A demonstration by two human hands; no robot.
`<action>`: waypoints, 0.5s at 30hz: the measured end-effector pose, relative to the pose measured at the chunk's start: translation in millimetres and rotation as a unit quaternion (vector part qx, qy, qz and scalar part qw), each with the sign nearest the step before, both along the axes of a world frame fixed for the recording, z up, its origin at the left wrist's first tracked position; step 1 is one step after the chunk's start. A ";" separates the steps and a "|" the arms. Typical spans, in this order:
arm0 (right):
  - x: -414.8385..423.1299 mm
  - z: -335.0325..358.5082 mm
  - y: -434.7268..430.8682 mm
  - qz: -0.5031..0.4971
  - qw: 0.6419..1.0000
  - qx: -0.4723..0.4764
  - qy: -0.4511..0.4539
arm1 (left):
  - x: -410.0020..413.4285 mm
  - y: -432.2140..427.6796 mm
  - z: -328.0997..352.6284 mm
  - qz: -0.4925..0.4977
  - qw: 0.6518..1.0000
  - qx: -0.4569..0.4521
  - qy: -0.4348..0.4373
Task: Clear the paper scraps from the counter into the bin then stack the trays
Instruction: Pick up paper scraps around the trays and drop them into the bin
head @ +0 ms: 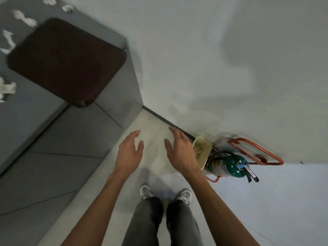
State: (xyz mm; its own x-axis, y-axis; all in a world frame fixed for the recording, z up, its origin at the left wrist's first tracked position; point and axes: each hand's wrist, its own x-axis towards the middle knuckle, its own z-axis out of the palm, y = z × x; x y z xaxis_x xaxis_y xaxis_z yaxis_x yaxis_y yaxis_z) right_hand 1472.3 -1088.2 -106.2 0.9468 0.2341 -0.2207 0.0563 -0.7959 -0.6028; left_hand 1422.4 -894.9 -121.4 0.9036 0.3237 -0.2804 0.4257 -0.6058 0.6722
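Observation:
A dark brown tray point(65, 59) lies on the grey counter point(32, 112) at the upper left, one corner reaching the counter's edge. Several white paper scraps point(26, 19) lie scattered around the tray's far and left sides. A small cream bin point(202, 151) stands on the floor by the wall, with crumpled paper inside it. My left hand point(130, 153) and my right hand point(180, 151) hover over the floor in front of me, both empty with fingers spread and relaxed. My right hand is just left of the bin.
A green fire extinguisher point(229, 166) in an orange metal stand point(257, 153) sits right behind the bin against the white wall. The counter's grey panelled front point(58, 157) runs down the left. My legs and shoes point(165, 194) are below on the pale floor.

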 end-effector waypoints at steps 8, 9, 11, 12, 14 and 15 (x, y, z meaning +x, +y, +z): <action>-8.9 98.5 106.8 0.062 0.997 0.042 -0.022 | -49.3 93.5 109.5 0.144 0.988 -0.019 -0.056; -9.5 105.8 118.3 0.067 0.997 0.042 -0.021 | -54.1 102.7 117.0 0.155 0.986 -0.025 -0.060; -9.8 118.2 143.0 0.088 0.995 0.043 -0.026 | -62.7 123.6 126.5 0.178 0.981 -0.028 -0.068; -8.8 122.4 154.3 0.101 0.993 0.045 -0.035 | -65.4 134.1 128.0 0.188 0.979 -0.023 -0.069; -3.6 129.6 176.9 0.125 0.990 0.051 -0.048 | -68.5 156.1 128.9 0.209 0.975 -0.017 -0.075; 0.2 132.7 188.1 0.138 0.988 0.055 -0.049 | -69.1 167.5 128.5 0.218 0.972 -0.015 -0.080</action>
